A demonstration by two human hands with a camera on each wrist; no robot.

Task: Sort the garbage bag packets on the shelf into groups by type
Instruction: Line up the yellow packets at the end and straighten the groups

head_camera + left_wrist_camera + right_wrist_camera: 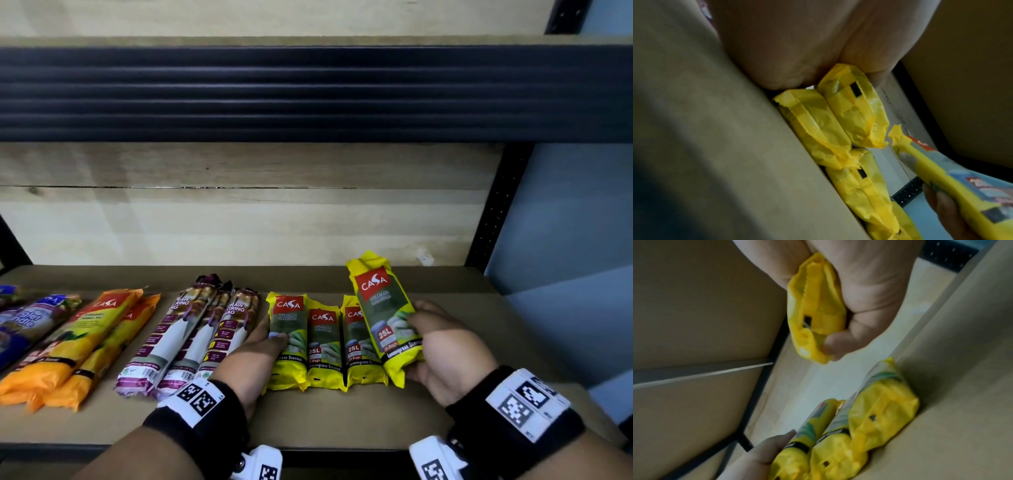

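Three yellow CASA packets (323, 342) lie side by side on the brown shelf board (342, 418), seen end-on in the right wrist view (881, 410). My right hand (416, 346) grips a fourth yellow packet (383, 315) by its lower end, thumb on top. It is lifted and tilted above the right end of the row, and also shows in the wrist views (816, 309) (953, 183). My left hand (270, 334) rests against the leftmost yellow packet (287, 339), fingers straight along its left side and thumb on its face.
Left of the yellow row lie purple-and-white drawstring packets (191, 332), then orange CASA packets (78, 342), then blue packets (24, 325) at the far left. A dark beam (308, 92) of the upper shelf hangs overhead. A black upright (493, 219) bounds the right side.
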